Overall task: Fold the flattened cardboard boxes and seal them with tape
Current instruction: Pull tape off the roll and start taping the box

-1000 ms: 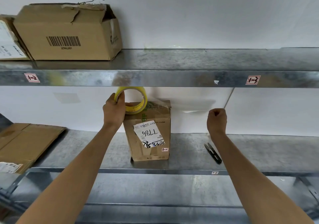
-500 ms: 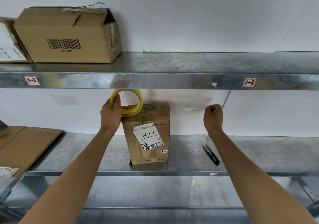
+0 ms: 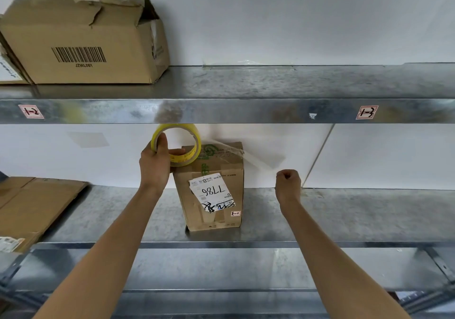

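A small upright cardboard box [image 3: 216, 220] with a white label reading 7786 stands on the middle metal shelf [image 3: 357, 215]. At the box's top left corner, my left hand [image 3: 154, 168] grips a yellow tape roll [image 3: 190, 156]. A clear tape strip [image 3: 256, 160] runs from the roll across the box top and slopes down past its right edge. My right hand [image 3: 288, 183] is a closed fist to the right of the box, pinching the strip's free end.
Close above the roll runs the upper shelf edge [image 3: 221, 110]. On that shelf, at the left, sits a torn open box [image 3: 81, 35] with a barcode. Flattened cardboard [image 3: 32, 208] lies on the middle shelf at far left. A lower shelf shows below.
My right hand has dropped lower and slightly nearer the box, pulling the tape strip down over the box's right top edge. The scissors on the shelf are now hidden behind my right arm.
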